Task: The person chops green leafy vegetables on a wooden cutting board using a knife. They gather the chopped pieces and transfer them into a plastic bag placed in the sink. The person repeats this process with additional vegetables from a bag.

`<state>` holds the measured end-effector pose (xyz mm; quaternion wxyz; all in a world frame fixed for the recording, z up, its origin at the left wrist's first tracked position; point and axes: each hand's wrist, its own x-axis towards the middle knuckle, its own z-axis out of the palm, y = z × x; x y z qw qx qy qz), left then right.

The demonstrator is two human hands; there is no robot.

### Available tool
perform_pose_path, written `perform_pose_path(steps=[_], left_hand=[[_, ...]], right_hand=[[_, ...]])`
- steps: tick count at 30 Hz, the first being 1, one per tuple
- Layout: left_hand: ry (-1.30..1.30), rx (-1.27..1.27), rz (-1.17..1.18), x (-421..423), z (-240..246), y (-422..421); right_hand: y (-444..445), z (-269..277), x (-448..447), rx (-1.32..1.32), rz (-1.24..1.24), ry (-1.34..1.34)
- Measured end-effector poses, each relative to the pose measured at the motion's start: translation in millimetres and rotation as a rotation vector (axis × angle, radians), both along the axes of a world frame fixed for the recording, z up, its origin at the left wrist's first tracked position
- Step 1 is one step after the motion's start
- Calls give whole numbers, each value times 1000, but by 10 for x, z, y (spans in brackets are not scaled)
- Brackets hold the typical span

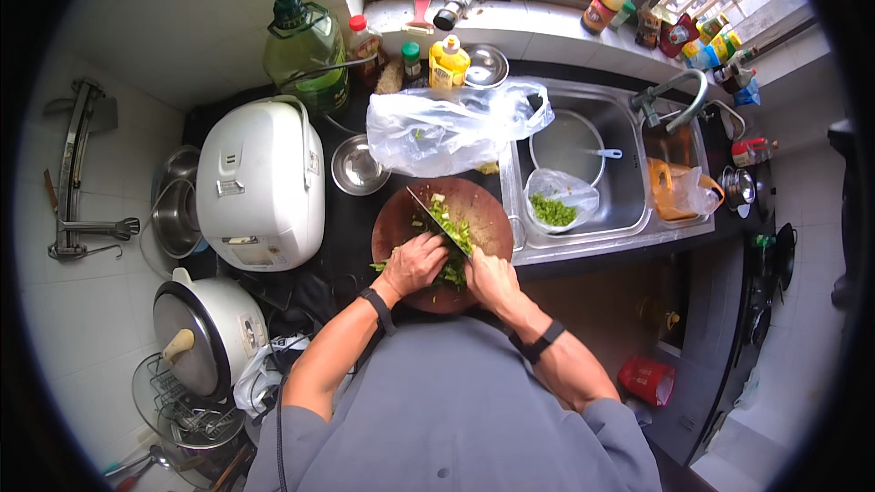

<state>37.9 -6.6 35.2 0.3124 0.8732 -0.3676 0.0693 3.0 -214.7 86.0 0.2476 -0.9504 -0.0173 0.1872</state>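
Observation:
A round wooden cutting board (493, 219) lies on the dark counter in front of me. My right hand (492, 275) grips a kitchen knife (429, 212), whose blade points away and to the left across the board. My left hand (415, 262) is pressed down with bent fingers on green leafy vegetables, just left of the blade; its fingertips are close to the knife. Chopped green pieces (454, 227) lie along the blade's right side, and more greens (451, 272) lie between my hands. A clear plastic bag (581, 199) with finely chopped greens (552, 210) sits in the sink's near left part.
Beyond the board lie a crumpled plastic bag (437, 130) and a steel bowl (360, 165). A white rice cooker (260, 184) stands at left. The steel sink (625, 201) at right holds a water-filled pot (567, 140); an orange bag (666, 191) lies in its smaller basin.

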Motion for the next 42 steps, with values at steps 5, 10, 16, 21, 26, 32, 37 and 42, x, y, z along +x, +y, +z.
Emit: perform_pose_path(steps=[5, 10, 16, 21, 26, 32, 37, 42], left_hand=[[3, -18, 6, 14, 29, -35], [18, -30, -27, 33, -56, 2], [-13, -90, 22, 6, -38, -2], [80, -89, 47, -3, -9, -7], [72, -49, 36, -31, -42, 8], [30, -117, 60, -1, -71, 11], [79, -116, 81, -26, -112, 50], [47, -139, 64, -15, -133, 24]], right_hand=[[-162, 387, -294, -29, 31, 11], [-122, 304, -296, -27, 12, 49], [-14, 49, 73, 9, 7, 80], [-213, 383, -246, 14, 25, 81], [-5, 142, -154, 10, -16, 104], [8, 104, -33, -5, 25, 85], [-129, 428, -330, 14, 19, 90], [0, 142, -220, 37, -35, 56]])
